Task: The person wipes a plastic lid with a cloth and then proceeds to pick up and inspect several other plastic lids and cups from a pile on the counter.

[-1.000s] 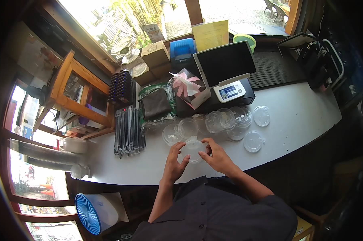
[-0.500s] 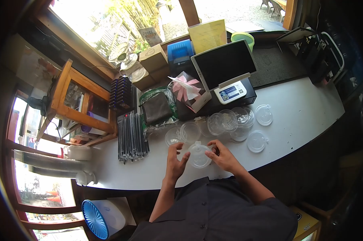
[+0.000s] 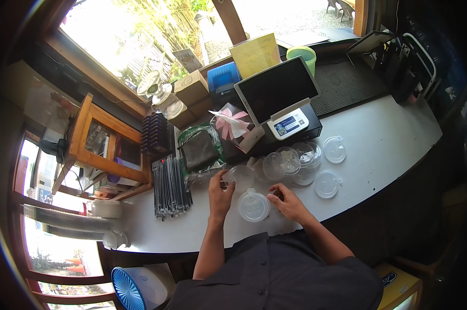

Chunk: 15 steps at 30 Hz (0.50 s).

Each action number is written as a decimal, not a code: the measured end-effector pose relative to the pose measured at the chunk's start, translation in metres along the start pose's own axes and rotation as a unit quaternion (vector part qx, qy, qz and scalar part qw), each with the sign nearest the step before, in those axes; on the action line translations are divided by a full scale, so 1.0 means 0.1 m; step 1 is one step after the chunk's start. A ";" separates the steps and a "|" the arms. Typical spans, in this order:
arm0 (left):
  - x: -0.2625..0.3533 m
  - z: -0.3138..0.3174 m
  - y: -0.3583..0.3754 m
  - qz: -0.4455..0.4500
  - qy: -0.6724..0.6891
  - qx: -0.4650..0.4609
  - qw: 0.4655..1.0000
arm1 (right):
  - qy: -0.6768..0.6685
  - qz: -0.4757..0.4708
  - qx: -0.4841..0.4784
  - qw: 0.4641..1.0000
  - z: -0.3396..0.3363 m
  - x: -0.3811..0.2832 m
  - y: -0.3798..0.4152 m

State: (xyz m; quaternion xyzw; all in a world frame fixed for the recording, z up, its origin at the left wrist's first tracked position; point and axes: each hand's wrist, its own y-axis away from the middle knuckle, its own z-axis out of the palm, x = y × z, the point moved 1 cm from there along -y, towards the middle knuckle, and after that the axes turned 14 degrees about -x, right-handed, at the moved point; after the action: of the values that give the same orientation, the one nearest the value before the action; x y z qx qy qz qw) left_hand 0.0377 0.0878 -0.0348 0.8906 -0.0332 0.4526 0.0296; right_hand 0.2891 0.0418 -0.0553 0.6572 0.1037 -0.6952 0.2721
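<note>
At the left of the frame, the wrapped black straws (image 3: 172, 188) lie as they did, beside the wood-framed cabinet (image 3: 106, 147). Right of them, the dark pouch (image 3: 200, 150) in its green-edged plastic is also unchanged.

Just below it, my left hand (image 3: 220, 199) has come away from the lid I was handling and reached up to the clear lids behind. Its thumb and fingers are apart at the left edge of the back clear lid (image 3: 241, 177); I cannot tell whether they have closed on anything.

In the lower middle, the front clear lid (image 3: 254, 207), which I had between both hands a moment ago, now lies flat on the white counter (image 3: 393, 126), its tab toward the back.

My right hand (image 3: 289, 203) has let go of it too and hovers just right of its edge, part open, fingers curled and holding nothing that I can see.

Farther right, the overlapping clear lids (image 3: 290, 161) and the two separate clear lids (image 3: 327, 184) keep their places below the tablet screen (image 3: 277, 89).
</note>
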 end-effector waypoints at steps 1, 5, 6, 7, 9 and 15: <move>0.02 -0.02 0.02 0.006 0.010 0.010 1.000 | 0.001 -0.003 0.004 1.000 0.00 0.01 0.00; 0.12 -0.07 0.05 0.094 -0.074 0.060 0.991 | 0.009 -0.006 0.008 1.000 -0.01 0.06 -0.01; 0.13 -0.12 0.05 0.128 -0.119 0.073 0.982 | 0.012 -0.004 0.009 1.000 -0.02 0.05 -0.01; 0.16 -0.15 0.04 0.162 -0.163 0.085 0.970 | 0.003 -0.010 0.009 1.000 -0.03 0.06 -0.03; 0.29 -0.23 0.09 0.124 -0.041 0.058 0.990 | -0.014 -0.020 0.009 1.000 -0.06 0.08 -0.04; 0.71 -0.36 0.31 0.125 0.149 0.015 0.981 | -0.050 -0.103 0.034 0.993 -0.05 -0.16 0.00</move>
State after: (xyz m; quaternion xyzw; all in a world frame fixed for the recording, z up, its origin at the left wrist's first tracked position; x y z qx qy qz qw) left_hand 0.0479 0.0572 0.0443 0.8024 -0.1325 0.5808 -0.0360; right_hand 0.2930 0.0479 -0.0407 0.6165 0.1334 -0.7545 0.1812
